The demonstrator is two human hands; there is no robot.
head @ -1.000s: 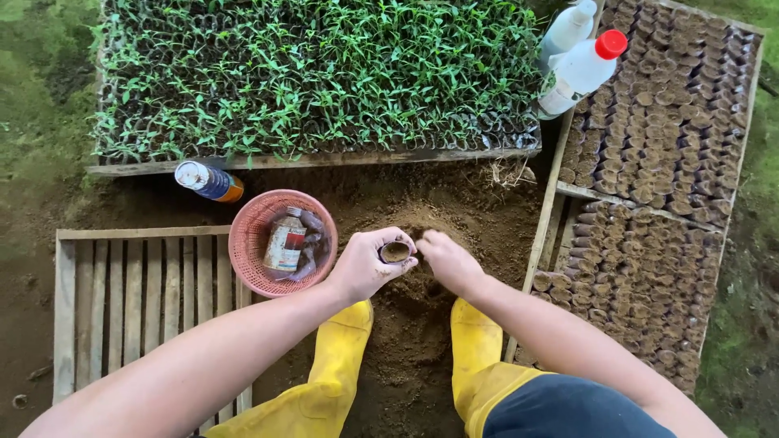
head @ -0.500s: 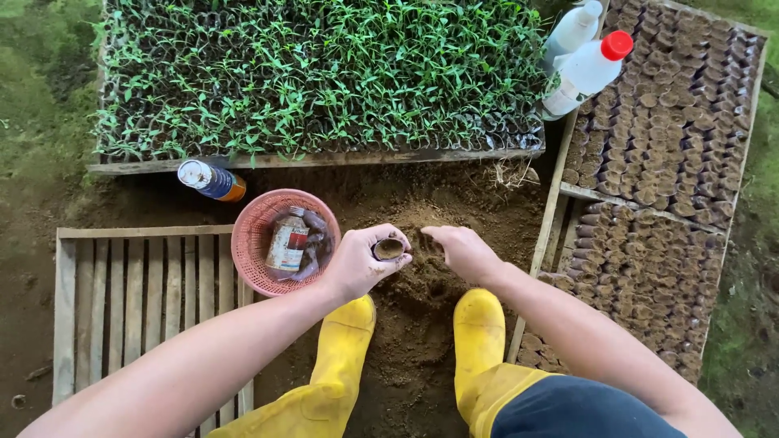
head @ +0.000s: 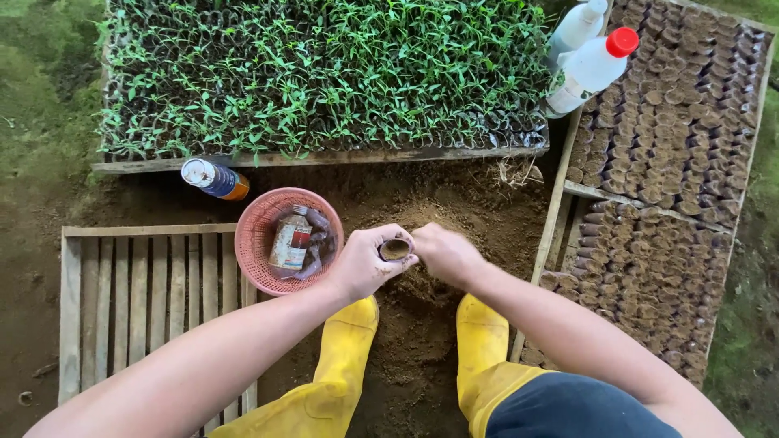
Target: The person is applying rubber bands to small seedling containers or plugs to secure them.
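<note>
My left hand (head: 363, 264) is curled around a small soil-filled seedling pot (head: 395, 249), held upright over a mound of loose brown soil (head: 442, 207). My right hand (head: 442, 253) rests right against the pot's rim, its fingers bent over the top; soil in the fingers cannot be told. Both hands hover above the soil between my yellow rubber boots (head: 480, 337). A pink round basket (head: 261, 231) with a small bottle and packets sits just left of my left hand.
A wooden slatted tray (head: 134, 296) lies at the left. A tray of green seedlings (head: 324, 73) fills the top. Trays packed with soil-filled pots (head: 673, 122) stand at the right. Two white bottles (head: 588, 69) lean there, one red-capped; a blue-orange can (head: 213, 178) lies near the basket.
My right hand drew away to the right half a second ago, then came back against the pot in my left hand. The left hand stayed nearly still.
</note>
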